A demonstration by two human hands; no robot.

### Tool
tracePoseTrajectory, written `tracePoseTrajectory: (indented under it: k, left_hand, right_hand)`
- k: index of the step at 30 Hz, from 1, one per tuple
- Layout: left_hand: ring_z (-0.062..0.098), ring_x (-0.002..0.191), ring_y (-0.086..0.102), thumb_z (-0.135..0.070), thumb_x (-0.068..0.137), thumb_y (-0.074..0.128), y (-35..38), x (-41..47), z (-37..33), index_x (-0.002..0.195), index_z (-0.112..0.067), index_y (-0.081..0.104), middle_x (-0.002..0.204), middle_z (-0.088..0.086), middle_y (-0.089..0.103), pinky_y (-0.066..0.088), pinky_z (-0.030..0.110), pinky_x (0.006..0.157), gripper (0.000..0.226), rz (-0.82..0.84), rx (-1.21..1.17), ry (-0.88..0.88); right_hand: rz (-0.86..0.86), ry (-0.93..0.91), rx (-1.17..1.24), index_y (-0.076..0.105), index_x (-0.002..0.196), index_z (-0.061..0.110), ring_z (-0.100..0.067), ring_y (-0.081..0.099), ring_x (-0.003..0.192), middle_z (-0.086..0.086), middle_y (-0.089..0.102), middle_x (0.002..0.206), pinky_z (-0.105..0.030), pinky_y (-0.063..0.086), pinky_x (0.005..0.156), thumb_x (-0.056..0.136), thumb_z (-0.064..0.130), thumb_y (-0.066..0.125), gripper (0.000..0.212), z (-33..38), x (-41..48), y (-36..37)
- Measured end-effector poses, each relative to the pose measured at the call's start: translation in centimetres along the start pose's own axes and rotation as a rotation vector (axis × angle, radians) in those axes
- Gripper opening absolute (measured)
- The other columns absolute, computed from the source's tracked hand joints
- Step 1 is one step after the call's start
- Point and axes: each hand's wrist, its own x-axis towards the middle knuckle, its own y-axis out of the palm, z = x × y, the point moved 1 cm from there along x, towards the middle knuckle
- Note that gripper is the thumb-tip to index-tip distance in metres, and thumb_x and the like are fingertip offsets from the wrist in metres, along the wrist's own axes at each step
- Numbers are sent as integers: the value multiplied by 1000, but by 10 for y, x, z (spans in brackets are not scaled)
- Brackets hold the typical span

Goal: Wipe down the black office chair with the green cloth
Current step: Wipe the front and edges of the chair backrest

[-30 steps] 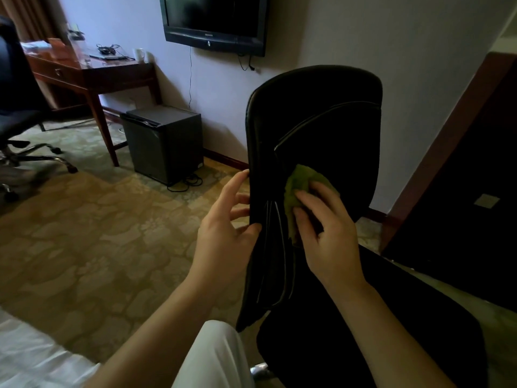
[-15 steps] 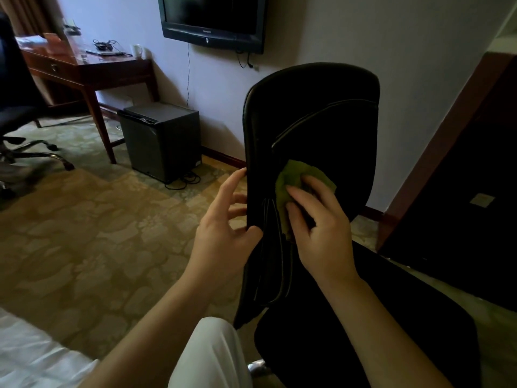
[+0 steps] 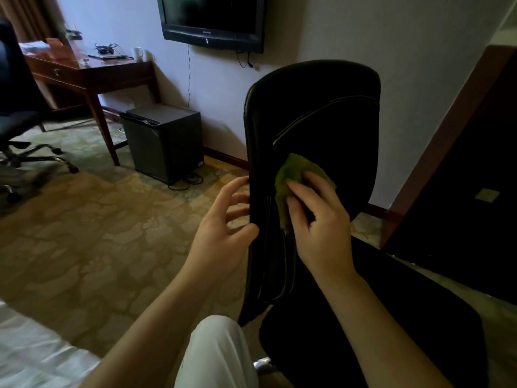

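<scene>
The black office chair (image 3: 321,113) stands right in front of me, its tall backrest upright and its seat low at the right. My right hand (image 3: 321,222) presses the crumpled green cloth (image 3: 293,169) against the front of the backrest, near its left edge, with fingers curled over the cloth. My left hand (image 3: 223,231) holds the backrest's left edge, thumb on the front and fingers reaching behind it.
A small dark fridge (image 3: 165,138) stands by the wall to the left, with cables on the carpet. Further left are a wooden desk (image 3: 92,74) and a second office chair (image 3: 19,116). A TV (image 3: 212,18) hangs on the wall. Dark wooden furniture (image 3: 461,177) is at right.
My right hand and the green cloth have slid a little up and left along the backrest. My left hand stays on the backrest's edge.
</scene>
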Motion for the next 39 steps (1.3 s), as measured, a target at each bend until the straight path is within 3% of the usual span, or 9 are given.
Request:
tracePoseTrajectory:
  k: [7, 12, 16, 21, 27, 33, 39]
  left_hand:
    - [13, 115, 67, -3, 85, 64, -5, 2, 3, 135, -32, 57, 119, -9, 69, 58, 36, 91, 59, 22, -78, -68]
    - [13, 114, 67, -12, 79, 65, -2, 2, 2, 127, -42, 59, 116, -11, 70, 58, 39, 90, 57, 6, -73, -80]
    - [7, 111, 67, -2, 92, 66, -2, 2, 4, 128, -46, 55, 117, -11, 69, 57, 34, 92, 58, -5, -29, -75]
    - [-2, 107, 66, 2, 91, 67, -1, 3, 4, 128, -48, 52, 112, -16, 68, 56, 19, 81, 64, -12, 19, -80]
    - [-1, 103, 67, -1, 94, 67, 4, 3, 2, 121, -55, 51, 116, -10, 66, 55, 15, 76, 62, -35, 35, -51]
    - [-4, 100, 67, -5, 95, 66, 5, 5, 3, 118, -59, 48, 113, -12, 67, 54, 12, 73, 61, -50, 64, -47]
    - [-8, 104, 64, 2, 92, 68, 3, 6, 7, 118, -64, 43, 114, -17, 64, 55, 13, 74, 75, -32, 109, -46]
  right_hand:
    - [34, 21, 65, 70, 125, 10, -18, 53, 132, -8, 58, 139, -26, 42, 112, 99, 10, 61, 28, -19, -18, 1]
    - [7, 10, 37, 69, 128, 12, -18, 51, 133, -8, 57, 140, -23, 39, 113, 100, 13, 60, 30, -4, -7, 2]
    - [18, 3, 25, 69, 129, 13, -18, 51, 134, -7, 56, 141, -22, 39, 113, 101, 16, 60, 30, -2, -2, 1]
    - [41, 21, 62, 71, 123, 10, -15, 53, 131, -7, 57, 140, -17, 39, 111, 99, 11, 60, 26, -23, -19, 0]
    - [16, 28, 55, 70, 125, 8, -18, 53, 131, -9, 58, 139, -22, 41, 112, 100, 10, 59, 27, -20, -18, 1]
    - [1, -6, 6, 70, 126, 10, -15, 51, 132, -7, 58, 138, -14, 37, 111, 101, 13, 58, 28, -3, -2, 3]
    - [26, -9, 46, 70, 123, 7, -16, 53, 131, -9, 58, 138, -23, 41, 112, 100, 11, 58, 26, -28, -23, 2]
